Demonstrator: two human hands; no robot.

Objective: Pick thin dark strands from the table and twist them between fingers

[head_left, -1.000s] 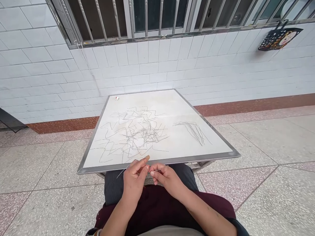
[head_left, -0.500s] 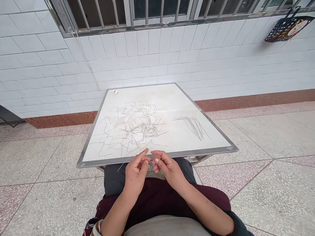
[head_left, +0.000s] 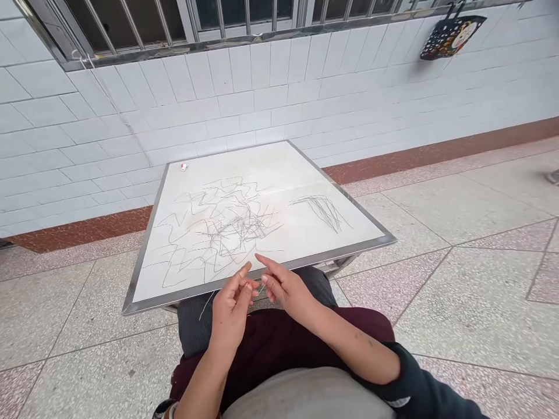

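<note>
Just off the near edge of a white table (head_left: 279, 174), my left hand (head_left: 232, 302) pinches a thin wire (head_left: 207, 305), whose free end hangs out to the left. My right hand (head_left: 288, 290) is close beside it on the right, thumb and fingers pinched on a short bit of the wire between the hands, index finger stretched forward. A tangle of thin bent wires (head_left: 238, 227) covers the left and middle of the tabletop. On the right part lies a looser bundle of bent wires (head_left: 325, 210).
A small red and white object (head_left: 184, 167) sits at the table's far left corner. Behind stands a white tiled wall with a barred window (head_left: 218, 23). A patterned bag (head_left: 452, 36) hangs on the wall at the right. My legs are under the table's near edge.
The view has turned, so the table appears shifted left. Both hands stay close together on the wire. My right index finger is stretched further forward.
</note>
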